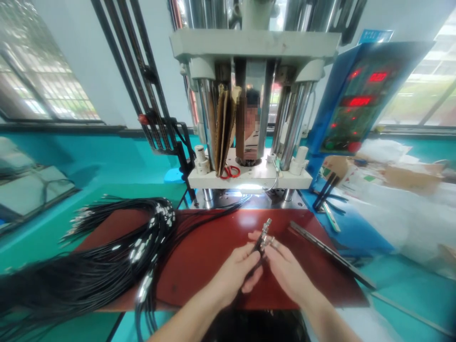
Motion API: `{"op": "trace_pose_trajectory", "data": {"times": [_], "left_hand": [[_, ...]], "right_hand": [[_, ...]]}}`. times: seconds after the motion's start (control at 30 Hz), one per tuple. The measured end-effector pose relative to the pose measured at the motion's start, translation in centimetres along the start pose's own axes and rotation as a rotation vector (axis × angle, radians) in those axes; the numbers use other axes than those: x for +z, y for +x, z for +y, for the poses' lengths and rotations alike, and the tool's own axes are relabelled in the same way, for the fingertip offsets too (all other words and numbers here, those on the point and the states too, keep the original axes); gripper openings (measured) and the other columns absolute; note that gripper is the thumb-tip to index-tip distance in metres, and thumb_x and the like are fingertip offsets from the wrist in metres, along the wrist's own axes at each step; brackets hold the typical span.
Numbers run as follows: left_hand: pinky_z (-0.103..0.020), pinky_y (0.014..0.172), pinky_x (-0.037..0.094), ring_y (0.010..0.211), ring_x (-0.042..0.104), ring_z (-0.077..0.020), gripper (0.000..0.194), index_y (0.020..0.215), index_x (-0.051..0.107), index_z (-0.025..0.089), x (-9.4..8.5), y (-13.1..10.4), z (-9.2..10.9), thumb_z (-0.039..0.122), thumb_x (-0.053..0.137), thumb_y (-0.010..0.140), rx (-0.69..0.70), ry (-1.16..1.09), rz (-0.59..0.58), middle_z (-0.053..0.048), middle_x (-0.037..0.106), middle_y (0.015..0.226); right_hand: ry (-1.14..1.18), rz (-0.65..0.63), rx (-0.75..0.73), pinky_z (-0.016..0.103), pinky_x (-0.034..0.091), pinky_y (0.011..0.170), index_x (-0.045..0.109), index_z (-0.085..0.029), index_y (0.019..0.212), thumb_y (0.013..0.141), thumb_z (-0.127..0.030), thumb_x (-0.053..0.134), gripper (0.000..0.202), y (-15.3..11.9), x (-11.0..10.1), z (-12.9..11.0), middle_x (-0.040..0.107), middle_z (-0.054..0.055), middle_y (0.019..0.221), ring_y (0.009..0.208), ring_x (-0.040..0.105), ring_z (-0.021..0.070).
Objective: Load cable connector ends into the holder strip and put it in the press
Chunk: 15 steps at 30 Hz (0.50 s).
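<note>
We see both hands meeting over the red mat (213,247) at the near middle of the tabletop (42,237). Left hand (233,273) has fingers pinched shut on a thin black cable (257,247), holding it just below its metal tip. Right hand (285,266) is closed on the same cable end from the other side, fingertips at the metal connector (265,228), which sticks up and tilts away from us. The two hands touch each other around the cable.

Left of the hands, a big bundle of black cables (107,251) with silver ends lies across the mat and spills off its left edge. Right of the hands, a long dark metal bar (331,254) lies diagonally on the mat, well apart from the fingers.

Behind the mat stands a press machine (252,109) with shiny columns; red scissors (230,172) rest on its white plate. Cardboard pieces (224,123) stand upright between the columns. A blue control panel (359,95) with red lit digits sits to the right. We glimpse another person (251,118) through the machine gap. Black pliers (326,190) lean near the panel base.
</note>
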State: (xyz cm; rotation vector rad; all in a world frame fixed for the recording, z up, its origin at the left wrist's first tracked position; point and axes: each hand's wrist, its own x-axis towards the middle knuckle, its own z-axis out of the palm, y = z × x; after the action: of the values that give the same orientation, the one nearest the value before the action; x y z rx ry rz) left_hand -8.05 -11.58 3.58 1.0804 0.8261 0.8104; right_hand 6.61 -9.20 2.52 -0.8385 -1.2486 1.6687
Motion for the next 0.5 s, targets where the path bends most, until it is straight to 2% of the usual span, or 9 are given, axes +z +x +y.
{"op": "trace_pose_trajectory", "data": {"times": [0.07, 0.13, 0.2, 0.3, 0.33, 0.4, 0.47, 0.5], "left_hand": [[-0.016, 0.035, 0.013, 0.036, 0.023, -0.0024, 0.036, 0.09, 0.042, 0.01, 0.4, 0.8, -0.7, 0.045, 0.043, 0.081, -0.06, 0.038, 0.08, 0.004, 0.035, 0.051], [-0.015, 0.034, 0.017, 0.036, 0.027, -0.0025, 0.032, 0.084, 0.04, 0.01, 0.7, 1.3, -1.1, 0.042, 0.042, 0.081, -0.073, 0.153, 0.123, 0.002, 0.041, 0.052], [-0.015, 0.035, 0.023, 0.037, 0.033, -0.0033, 0.03, 0.081, 0.039, 0.009, 0.7, 1.8, -1.3, 0.039, 0.04, 0.081, -0.058, 0.224, 0.119, -0.001, 0.049, 0.057], [-0.015, 0.038, 0.03, 0.043, 0.042, -0.0048, 0.028, 0.081, 0.039, 0.008, 0.7, 2.4, -1.1, 0.036, 0.04, 0.081, -0.073, 0.17, 0.107, -0.006, 0.055, 0.066], [-0.015, 0.039, 0.032, 0.044, 0.043, -0.0052, 0.028, 0.082, 0.04, 0.007, 0.7, 2.7, -1.0, 0.036, 0.041, 0.08, -0.074, 0.136, 0.098, -0.006, 0.055, 0.067], [-0.015, 0.04, 0.035, 0.046, 0.047, -0.0064, 0.032, 0.087, 0.043, 0.006, 0.8, 3.2, -1.0, 0.037, 0.043, 0.08, -0.066, 0.079, 0.05, -0.007, 0.055, 0.069], [-0.017, 0.041, 0.038, 0.048, 0.049, -0.0081, 0.038, 0.095, 0.046, 0.005, 1.1, 3.6, -1.2, 0.04, 0.042, 0.081, -0.054, 0.035, -0.017, -0.008, 0.054, 0.07], [-0.017, 0.041, 0.039, 0.049, 0.051, -0.009, 0.04, 0.098, 0.046, 0.005, 1.2, 3.9, -1.4, 0.041, 0.041, 0.081, -0.052, 0.018, -0.04, -0.008, 0.054, 0.07]], "right_hand": [[0.185, 0.019, -0.043, 0.033, 0.038, 0.094, 0.043, -0.023, 0.123, 0.085, -0.037, 0.046, 0.041, 1.0, -0.6, -1.0, 0.041, 0.006, 0.128, 0.11, 0.046, 0.0159], [0.173, 0.028, -0.083, 0.033, 0.034, 0.1, 0.039, -0.022, 0.126, 0.085, -0.039, 0.045, 0.045, 2.1, -1.0, -2.4, 0.037, 0.007, 0.132, 0.116, 0.042, 0.016], [-0.04, -0.021, -0.067, 0.03, 0.031, 0.103, 0.045, -0.017, 0.123, 0.085, -0.042, 0.045, 0.046, 2.9, -1.0, -3.8, 0.045, 0.008, 0.125, 0.114, 0.044, 0.0149], [-0.467, -0.13, 0.009, 0.027, 0.033, 0.101, 0.057, -0.014, 0.111, 0.087, -0.047, 0.037, 0.045, 3.2, -0.7, -5.0, 0.053, 0.008, 0.115, 0.108, 0.049, 0.014], [-0.564, -0.156, 0.024, 0.026, 0.038, 0.095, 0.057, -0.015, 0.111, 0.087, -0.048, 0.034, 0.047, 3.1, -0.6, -5.1, 0.054, 0.007, 0.113, 0.101, 0.053, 0.0138], [-0.623, -0.231, 0.089, 0.024, 0.049, 0.068, 0.053, -0.015, 0.116, 0.086, -0.052, 0.032, 0.052, 2.8, -0.5, -4.9, 0.057, 0.009, 0.105, 0.075, 0.06, 0.0134], [-0.565, -0.297, 0.202, 0.022, 0.039, 0.039, 0.044, -0.016, 0.124, 0.084, -0.056, 0.031, 0.059, 2.5, -0.4, -4.4, 0.061, 0.01, 0.089, 0.047, 0.054, 0.0126], [-0.525, -0.304, 0.251, 0.021, 0.035, 0.034, 0.038, -0.016, 0.129, 0.083, -0.058, 0.031, 0.062, 2.3, -0.4, -4.2, 0.061, 0.009, 0.079, 0.04, 0.05, 0.0128]]}}
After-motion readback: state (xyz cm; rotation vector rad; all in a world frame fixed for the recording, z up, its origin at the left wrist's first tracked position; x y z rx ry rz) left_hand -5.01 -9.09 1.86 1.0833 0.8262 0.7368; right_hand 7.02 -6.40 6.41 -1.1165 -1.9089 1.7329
